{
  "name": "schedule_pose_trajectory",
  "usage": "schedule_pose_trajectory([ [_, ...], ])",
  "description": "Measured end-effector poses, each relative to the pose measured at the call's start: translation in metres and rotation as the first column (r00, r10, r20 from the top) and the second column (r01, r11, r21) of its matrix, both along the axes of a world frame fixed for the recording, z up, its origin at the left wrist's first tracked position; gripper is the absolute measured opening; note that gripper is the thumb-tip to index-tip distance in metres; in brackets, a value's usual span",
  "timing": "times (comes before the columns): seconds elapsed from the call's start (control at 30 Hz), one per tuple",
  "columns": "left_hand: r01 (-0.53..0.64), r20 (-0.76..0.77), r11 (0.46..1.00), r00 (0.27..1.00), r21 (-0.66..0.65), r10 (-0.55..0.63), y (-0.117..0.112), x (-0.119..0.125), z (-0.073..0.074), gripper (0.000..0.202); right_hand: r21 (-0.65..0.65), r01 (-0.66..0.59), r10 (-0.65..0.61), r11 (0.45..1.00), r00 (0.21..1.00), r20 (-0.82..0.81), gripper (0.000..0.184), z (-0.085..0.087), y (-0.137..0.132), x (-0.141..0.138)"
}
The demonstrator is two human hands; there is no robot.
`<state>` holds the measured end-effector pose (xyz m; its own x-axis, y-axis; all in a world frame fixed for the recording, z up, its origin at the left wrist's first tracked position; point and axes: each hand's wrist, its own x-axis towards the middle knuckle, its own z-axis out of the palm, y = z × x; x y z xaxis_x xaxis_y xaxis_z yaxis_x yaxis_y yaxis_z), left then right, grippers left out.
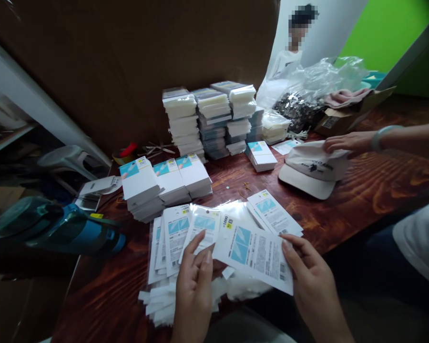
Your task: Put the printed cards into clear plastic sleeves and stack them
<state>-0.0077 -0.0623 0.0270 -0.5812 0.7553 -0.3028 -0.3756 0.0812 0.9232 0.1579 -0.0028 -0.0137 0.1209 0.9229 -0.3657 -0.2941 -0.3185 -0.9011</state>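
Observation:
My right hand pinches a white printed card by its right edge, between thumb and fingers. The card is tilted and shows blue pictures, small text and a barcode. Beside the card's left edge is my left hand, its index finger and thumb apart; whether it touches the card is not clear. Under and behind the hands lie overlapping cards in clear sleeves. A small pile of similar cards sits just beyond the held one. Loose white strips lie near my left wrist.
Stacks of blue-and-white cards stand at left, with taller packs behind. A banded card stack stands at centre right. Another person's hand touches a beige cap. A blue bottle is at the left edge.

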Motion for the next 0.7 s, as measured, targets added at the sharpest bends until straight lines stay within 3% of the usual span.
schedule_pose_trajectory([
  [0.1,-0.142,0.122,0.988,0.983,0.062,0.133,0.004,-0.003,0.002,0.066,0.014,-0.045,0.046,0.999,0.999,-0.021,0.034,-0.001,-0.003,0.001],
  [0.17,-0.180,0.195,0.983,0.966,0.042,0.168,0.008,-0.006,0.006,0.062,0.029,-0.087,0.088,0.996,0.996,-0.015,0.032,0.002,-0.004,0.002],
  [0.33,-0.113,0.300,0.991,0.945,-0.065,0.127,0.019,-0.010,0.018,0.051,0.047,-0.161,0.159,0.986,0.986,0.047,0.034,0.007,-0.005,-0.003],
  [0.7,-0.077,0.333,0.997,0.940,0.004,0.071,0.017,-0.004,0.013,0.046,0.121,-0.058,0.055,0.991,0.998,0.030,0.030,0.008,-0.009,-0.001],
])
